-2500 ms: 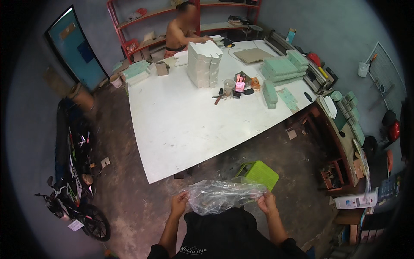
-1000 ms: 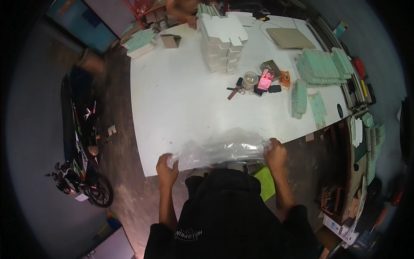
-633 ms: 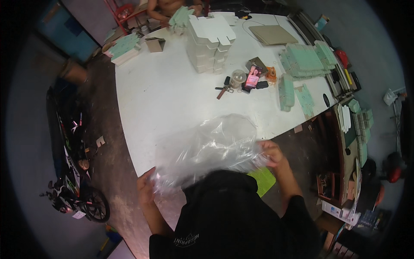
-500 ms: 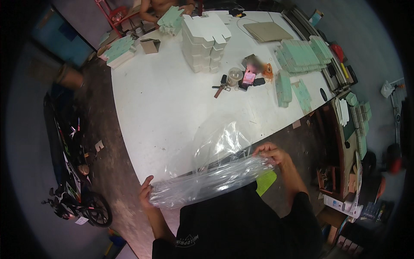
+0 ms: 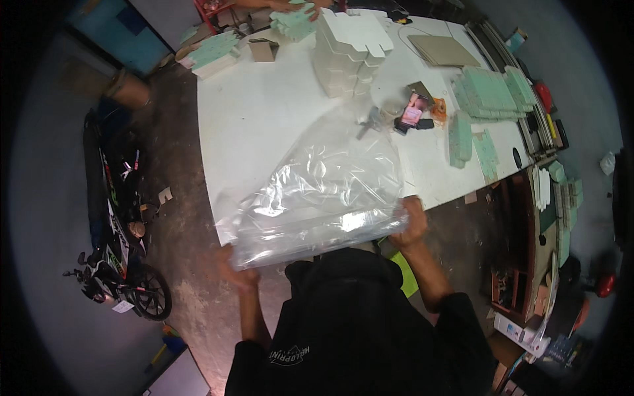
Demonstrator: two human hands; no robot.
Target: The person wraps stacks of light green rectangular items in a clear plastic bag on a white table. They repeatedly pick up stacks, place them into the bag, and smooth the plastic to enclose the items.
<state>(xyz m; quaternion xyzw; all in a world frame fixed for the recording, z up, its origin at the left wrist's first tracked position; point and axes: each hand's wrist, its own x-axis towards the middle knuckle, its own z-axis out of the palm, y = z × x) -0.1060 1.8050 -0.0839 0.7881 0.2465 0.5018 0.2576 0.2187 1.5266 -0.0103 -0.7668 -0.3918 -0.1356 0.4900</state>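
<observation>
Shirt [image 5: 356,336]: the lower middle is filled by black cloth, and the floor beneath is hidden.
Left hand [image 5: 236,270]: blurred; the near left corner of a clear plastic bag [image 5: 323,175] is grasped, but separate fingers cannot be made out.
Right hand [image 5: 412,223]: the bag's near right corner is gripped; the fingertips are partly covered by film.
Plastic bag: it is stretched between both hands, its puffed far part spread above the white table [image 5: 244,119]; its outline is partly lost in glare.
Green plastic thing [image 5: 407,276]: mostly covered by the shirt and right forearm, so its kind cannot be told.
Motorbike [image 5: 122,264]: parked at the left, its far end swallowed by shadow.
Keys [image 5: 368,121] and cup [image 5: 391,111]: dimmed by the film.
Phone [image 5: 413,111]: left uncovered beside the cup, its screen lit.
White boxes [image 5: 353,49]: stacked on the table; whatever lies directly behind is blocked.
Co-worker: cut off by the upper edge; a hand [image 5: 316,12] is seen at pale green pieces [image 5: 294,23].
</observation>
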